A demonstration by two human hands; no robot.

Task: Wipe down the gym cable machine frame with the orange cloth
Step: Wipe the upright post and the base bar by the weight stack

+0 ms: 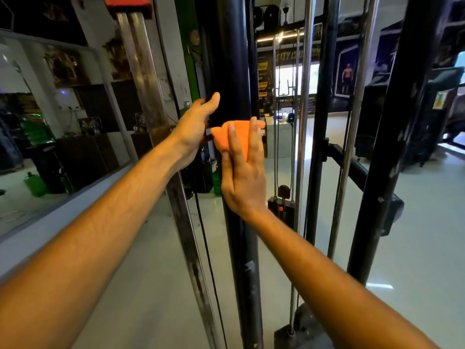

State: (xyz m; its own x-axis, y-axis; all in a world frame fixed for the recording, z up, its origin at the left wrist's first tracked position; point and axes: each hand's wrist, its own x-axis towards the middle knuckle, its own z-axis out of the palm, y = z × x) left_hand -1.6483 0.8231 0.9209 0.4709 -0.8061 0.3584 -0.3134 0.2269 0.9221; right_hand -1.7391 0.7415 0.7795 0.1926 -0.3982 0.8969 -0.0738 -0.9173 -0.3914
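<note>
Soft, light orange cloth (234, 141) pressed flat under right hand (242, 177); left hand (195, 127) curled round rigid black upright (232, 59).

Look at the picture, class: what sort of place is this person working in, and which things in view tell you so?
Most likely a gym. A weight stack hangs on chrome guide rods inside a black machine frame, and a physique poster hangs on the far wall.
</note>
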